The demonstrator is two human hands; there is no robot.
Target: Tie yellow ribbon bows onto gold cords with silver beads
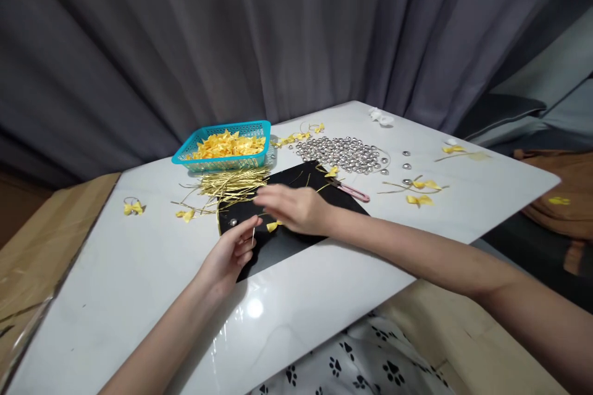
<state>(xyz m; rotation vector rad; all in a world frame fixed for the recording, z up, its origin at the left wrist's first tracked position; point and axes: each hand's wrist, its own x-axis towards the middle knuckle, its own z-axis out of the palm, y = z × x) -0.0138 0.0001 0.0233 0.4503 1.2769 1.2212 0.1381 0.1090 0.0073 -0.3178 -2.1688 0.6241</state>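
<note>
My left hand [234, 251] is at the near left edge of a black mat [273, 254], thumb and forefinger pinched together. A thin light strip [253, 237] shows at its fingers. Just beyond them lies a silver bead [233, 222]. Over the mat is my right hand [296, 208], slightly blurred, its fingers stretched out towards the left and its thumb hidden. Below those fingers a yellow ribbon bow [273, 226] is partly visible; whether the hand touches it I cannot tell. Pink-handled snips [353, 191] rest on the mat's right side.
A turquoise basket [267, 136] of yellow bows stands at the back left. In front lies a pile of gold twist ties [234, 183]. Silver beads [345, 154] are heaped behind the mat. Loose bows [419, 200] lie at right; a finished-looking bow with ring [133, 207] lies left.
</note>
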